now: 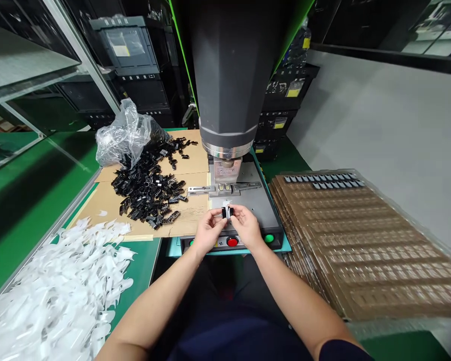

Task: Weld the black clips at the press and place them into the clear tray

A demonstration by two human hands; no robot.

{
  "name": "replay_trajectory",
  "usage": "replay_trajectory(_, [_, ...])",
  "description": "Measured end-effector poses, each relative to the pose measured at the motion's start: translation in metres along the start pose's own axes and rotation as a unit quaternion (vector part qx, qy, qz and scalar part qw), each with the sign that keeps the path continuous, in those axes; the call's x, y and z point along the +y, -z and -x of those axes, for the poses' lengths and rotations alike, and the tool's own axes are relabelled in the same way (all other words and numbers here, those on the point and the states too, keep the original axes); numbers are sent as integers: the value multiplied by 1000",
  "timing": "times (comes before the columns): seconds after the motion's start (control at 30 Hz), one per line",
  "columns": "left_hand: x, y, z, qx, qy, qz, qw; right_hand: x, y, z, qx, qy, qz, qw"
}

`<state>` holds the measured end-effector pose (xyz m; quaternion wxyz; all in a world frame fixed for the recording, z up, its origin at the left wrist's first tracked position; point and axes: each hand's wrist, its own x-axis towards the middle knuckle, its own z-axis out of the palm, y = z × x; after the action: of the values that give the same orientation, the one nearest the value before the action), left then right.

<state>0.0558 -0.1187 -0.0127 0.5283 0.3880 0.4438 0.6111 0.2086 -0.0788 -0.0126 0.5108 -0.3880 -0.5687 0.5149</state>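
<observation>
My left hand [209, 229] and my right hand [247, 225] meet in front of the press machine [227, 75]. Between their fingertips they pinch a small black plastic part [224, 212] with a white piece [229, 210] against it. Whether the two are joined I cannot tell. Just beyond my fingers lies the metal fixture [225, 189] under the press head. Below my hands, a red button [232, 241] shows on the machine's front panel, and a green button [269, 238] is at its right end.
A heap of black plastic parts [146, 185] lies on cardboard at the left, beside a clear plastic bag [126, 133]. Nearer me is a pile of white pieces [60, 296]. At the right, stacked clear trays [361, 235] hold rows of parts [338, 185] at the far end.
</observation>
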Motion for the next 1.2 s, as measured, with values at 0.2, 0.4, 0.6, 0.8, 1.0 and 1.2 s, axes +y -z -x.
replay_trajectory(0.2, [0,2,7,2,0,3,1000,0,-1,8,-3,3,32,999])
replay_trajectory(0.4, [2,2,10,-4,8,7,1000,-1,-3,11,-2,-3,34,999])
replay_trajectory(0.6, [9,1,10,0,22,53,998,-10,-6,14,3,-10,-36,999])
replay_trajectory(0.8, [21,7,11,-47,120,188,974,-30,-6,16,4,-66,-114,991])
replay_trajectory(1.0, [26,8,13,-85,149,258,951,-46,-10,21,-27,-91,-185,978])
replay_trajectory(1.2, [25,10,14,-95,148,242,954,-45,-10,21,-30,-103,-209,972])
